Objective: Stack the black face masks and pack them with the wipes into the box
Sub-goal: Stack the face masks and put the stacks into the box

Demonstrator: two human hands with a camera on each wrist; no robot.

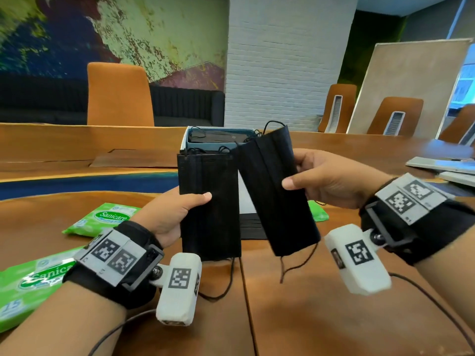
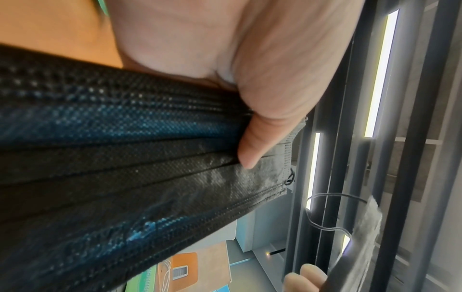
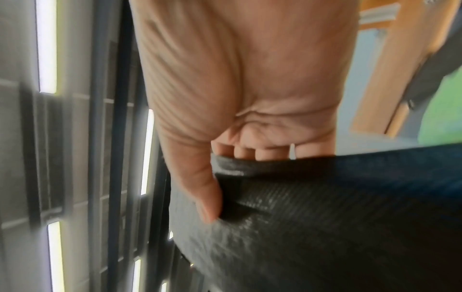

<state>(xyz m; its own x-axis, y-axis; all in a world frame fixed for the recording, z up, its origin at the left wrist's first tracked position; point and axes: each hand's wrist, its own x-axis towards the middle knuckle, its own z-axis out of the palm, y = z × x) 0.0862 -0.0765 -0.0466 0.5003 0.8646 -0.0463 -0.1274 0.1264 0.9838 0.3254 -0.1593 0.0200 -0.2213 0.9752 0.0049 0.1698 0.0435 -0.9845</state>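
Observation:
My left hand grips an upright stack of black face masks above the table, thumb across the front; in the left wrist view the thumb presses on the pleated masks. My right hand holds a second black mask, tilted, its top edge leaning toward the left stack; the right wrist view shows fingers behind this mask. Behind them stands the open box with dark masks inside. Two green wipes packs lie at the left, a third peeks out behind the right mask.
More black masks lie flat on the wooden table behind the held ones. Orange chairs stand along the far side. Flat white items sit at the right edge. A cable trails from my right wrist.

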